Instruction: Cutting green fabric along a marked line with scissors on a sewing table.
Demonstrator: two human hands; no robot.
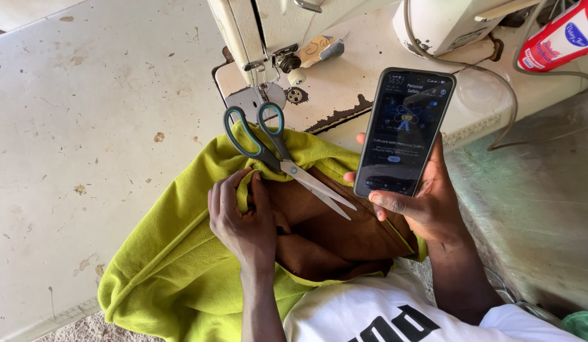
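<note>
My left hand (242,218) grips a fold of lime-green fabric (173,253) heaped at the near edge of the sewing table. A brown cloth (325,237) lies inside the green one, just right of that hand. Scissors (278,155) with teal-grey handles rest closed on the fabric above my left hand, blades pointing down-right. My right hand (420,202) holds a dark smartphone (404,133) upright with its screen lit, the thumb at the screen's lower edge.
A white sewing machine (268,38) stands at the top centre, its needle area just above the scissors. A worn white table (85,114) stretches left. A grey cable (515,88) loops at right, and a red-and-white bottle (563,35) lies top right.
</note>
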